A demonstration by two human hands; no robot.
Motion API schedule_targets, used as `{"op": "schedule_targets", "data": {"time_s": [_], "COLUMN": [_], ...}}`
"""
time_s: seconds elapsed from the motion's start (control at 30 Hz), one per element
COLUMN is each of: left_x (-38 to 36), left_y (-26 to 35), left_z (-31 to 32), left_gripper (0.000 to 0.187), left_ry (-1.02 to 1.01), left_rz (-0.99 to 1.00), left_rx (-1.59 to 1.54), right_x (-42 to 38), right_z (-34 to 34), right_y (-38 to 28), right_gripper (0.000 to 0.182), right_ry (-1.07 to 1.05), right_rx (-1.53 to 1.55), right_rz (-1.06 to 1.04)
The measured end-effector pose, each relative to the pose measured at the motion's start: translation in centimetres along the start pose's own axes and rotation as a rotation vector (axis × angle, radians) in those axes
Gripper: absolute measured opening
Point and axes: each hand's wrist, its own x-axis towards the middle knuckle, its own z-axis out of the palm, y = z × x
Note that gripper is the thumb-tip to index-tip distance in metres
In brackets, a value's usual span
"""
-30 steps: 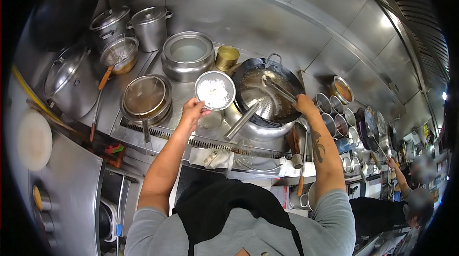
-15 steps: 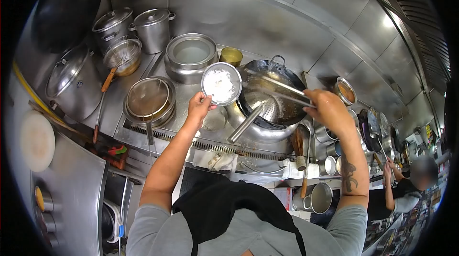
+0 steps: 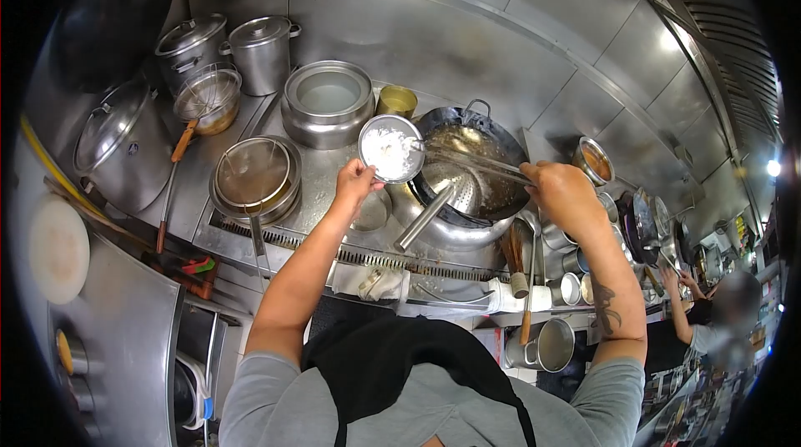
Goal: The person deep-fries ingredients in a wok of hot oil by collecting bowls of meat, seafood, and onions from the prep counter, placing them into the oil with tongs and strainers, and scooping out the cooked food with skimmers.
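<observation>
My left hand [image 3: 357, 184] grips a small metal bowl [image 3: 409, 167] by its near edge; white powder or pieces coated in white lie inside. My right hand [image 3: 561, 197] is closed round long metal tongs [image 3: 488, 165], which reach left across the wok to the bowl. Their tips are at the white contents, and what they pinch, if anything, is too small to tell. Under the tongs sits a dark wok [image 3: 511, 137] with brownish liquid. A perforated strainer [image 3: 424, 220] rests in it, handle toward me.
Left of the wok stand a wide pot of liquid [image 3: 365, 105], a yellowish tin [image 3: 396, 101] and a round sieve on a pot [image 3: 254, 176]. A bamboo brush [image 3: 515, 259] and a wooden-handled ladle [image 3: 527, 313] lie at the right. Another person [image 3: 709, 322] works at far right.
The tongs have swung from above the wok to the bowl, their tips now at the white contents. The bowl has shifted slightly right and down. The view has turned a little.
</observation>
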Motion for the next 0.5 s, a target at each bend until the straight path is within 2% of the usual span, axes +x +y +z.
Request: {"op": "schedule_targets", "data": {"time_s": [0.13, 0.17, 0.27, 0.37, 0.5], "left_x": [0.8, 1.0, 0.4, -0.2, -1.1], "left_y": [-1.3, -1.7, -1.8, -1.7, -1.0], "left_z": [-0.7, -1.0, -1.1, -1.4, -1.6], "left_gripper": [0.012, 0.012, 0.011, 0.011, 0.01], "left_ry": [0.064, 0.075, 0.067, 0.06, 0.058], "left_rz": [-0.078, -0.088, -0.11, -0.132, -0.134], "left_rx": [0.013, 0.003, -0.011, -0.015, 0.024], "right_x": [-0.3, -0.1, -0.1, 0.2, 0.1], "right_z": [1.3, 1.8, 7.5, 15.0, 19.0], "right_y": [3.2, 3.8, 9.0, 13.1, 12.3], "right_gripper": [0.021, 0.023, 0.021, 0.018, 0.017], "right_ry": [0.051, 0.028, -0.075, -0.217, -0.307], "right_rx": [-0.004, 0.026, -0.085, -0.159, -0.149], "right_rz": [0.06, 0.146, 0.211, 0.377, 0.478]}}
